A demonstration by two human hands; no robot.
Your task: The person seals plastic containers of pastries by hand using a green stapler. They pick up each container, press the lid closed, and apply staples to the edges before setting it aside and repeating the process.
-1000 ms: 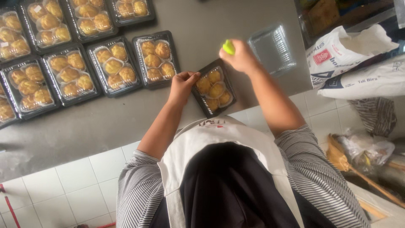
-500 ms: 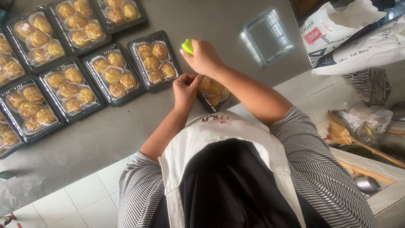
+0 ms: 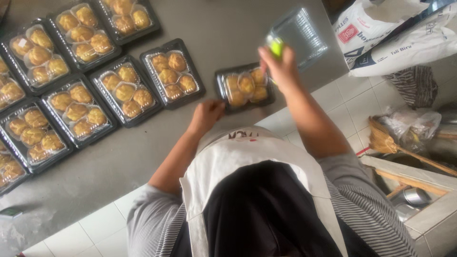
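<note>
Right hand (image 3: 284, 71) above far-right corner of black pastry tray (image 3: 245, 86), fingers clenched around small yellow-green object (image 3: 276, 46). Left hand (image 3: 206, 115) at tray's near-left corner, fingers curled, touching rim; grip unclear. Tray sits on grey desk (image 3: 219, 28), near edge, just right of filled trays (image 3: 124, 89). Clear lid (image 3: 300, 34) just beyond.
</note>
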